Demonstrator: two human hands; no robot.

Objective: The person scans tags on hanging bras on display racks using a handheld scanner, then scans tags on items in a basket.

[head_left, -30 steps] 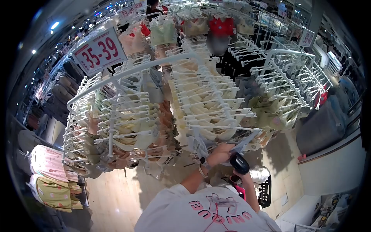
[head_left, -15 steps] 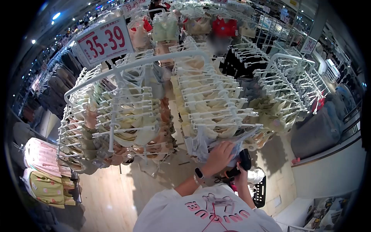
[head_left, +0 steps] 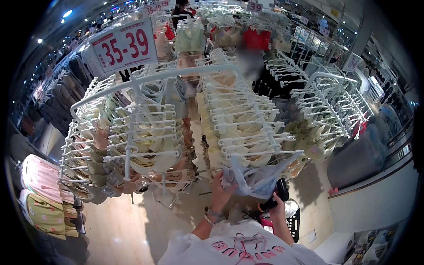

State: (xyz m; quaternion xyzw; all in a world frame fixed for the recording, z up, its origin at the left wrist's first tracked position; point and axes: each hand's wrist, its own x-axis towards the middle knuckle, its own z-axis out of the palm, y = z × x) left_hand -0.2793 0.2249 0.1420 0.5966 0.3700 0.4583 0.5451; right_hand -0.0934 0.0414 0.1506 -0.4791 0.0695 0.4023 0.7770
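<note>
A light blue bra (head_left: 260, 182) hangs on a white hanger at the front end of the middle rack. My left hand (head_left: 221, 191), with a dark watch on the wrist, has its fingers closed on the bra's left edge. My right hand (head_left: 278, 206) grips a black handheld barcode scanner (head_left: 282, 190) by its handle, just to the right of the bra. Behind the blue bra, cream and pale yellow bras (head_left: 240, 115) hang in a tight row on white hangers.
Another rack of bras (head_left: 150, 132) stands at left under a "35-39" price sign (head_left: 125, 46). Folded-over pink clothing (head_left: 40, 174) hangs low at far left. A black basket (head_left: 293, 223) is on the floor by my right arm. A grey roll-like bundle (head_left: 355, 161) lies at right.
My left hand has moved from the front of the blue bra to its left edge, and the bra now shows more fully. The scanner has shifted slightly down and right.
</note>
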